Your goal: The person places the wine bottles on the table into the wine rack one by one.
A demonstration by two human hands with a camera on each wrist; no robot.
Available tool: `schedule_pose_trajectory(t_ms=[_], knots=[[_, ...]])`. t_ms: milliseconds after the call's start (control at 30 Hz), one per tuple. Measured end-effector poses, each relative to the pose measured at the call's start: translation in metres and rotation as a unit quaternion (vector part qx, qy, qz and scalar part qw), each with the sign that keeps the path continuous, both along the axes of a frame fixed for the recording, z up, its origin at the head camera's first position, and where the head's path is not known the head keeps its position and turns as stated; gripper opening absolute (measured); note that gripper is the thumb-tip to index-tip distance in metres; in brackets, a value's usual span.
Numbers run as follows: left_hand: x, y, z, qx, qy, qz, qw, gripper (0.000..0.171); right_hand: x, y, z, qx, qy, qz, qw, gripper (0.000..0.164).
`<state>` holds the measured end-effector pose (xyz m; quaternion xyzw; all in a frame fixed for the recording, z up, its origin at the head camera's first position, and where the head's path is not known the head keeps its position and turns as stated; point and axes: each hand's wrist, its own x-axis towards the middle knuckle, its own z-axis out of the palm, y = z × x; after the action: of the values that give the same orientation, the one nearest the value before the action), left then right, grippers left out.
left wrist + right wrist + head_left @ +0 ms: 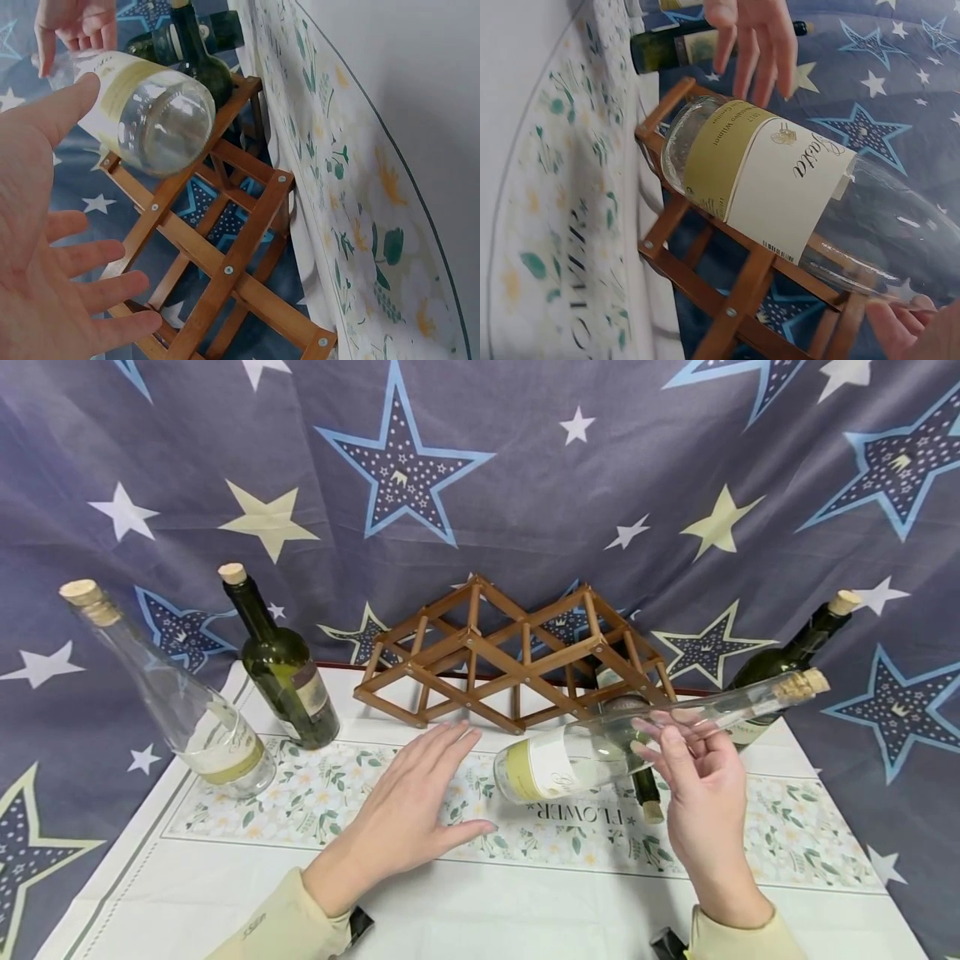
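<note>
A corked clear glass bottle (551,764) with a white and olive label is held tilted in front of the wooden wine rack (527,681). My right hand (708,802) grips it by the neck, its base pointing left. My left hand (405,806) is held over the table left of that base, fingers straight and thumb apart, holding nothing. In the left wrist view, the left thumb overlaps the label of the clear bottle (169,124). A dark green bottle (647,789) lies in the rack's right side, corked neck toward me, partly hidden behind the clear one.
At the left stand another corked clear bottle (225,743) and a green bottle (288,681). One more green bottle (787,656) stands at the far right, partly behind the held bottle. A floral runner (300,802) crosses the white table; a starry curtain (510,493) hangs behind.
</note>
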<state>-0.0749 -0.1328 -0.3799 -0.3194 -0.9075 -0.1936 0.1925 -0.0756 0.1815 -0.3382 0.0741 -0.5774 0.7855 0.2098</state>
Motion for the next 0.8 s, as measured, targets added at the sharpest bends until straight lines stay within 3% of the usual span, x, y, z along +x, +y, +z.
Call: schedule_pose_trajectory(t_ms=[800], knots=[[-0.002, 0.02, 0.0, 0.016, -0.034, -0.019, 0.9991, 0.106, 0.013, -0.035, -0.016, -0.009, -0.028, 0.074, 0.997, 0.028]])
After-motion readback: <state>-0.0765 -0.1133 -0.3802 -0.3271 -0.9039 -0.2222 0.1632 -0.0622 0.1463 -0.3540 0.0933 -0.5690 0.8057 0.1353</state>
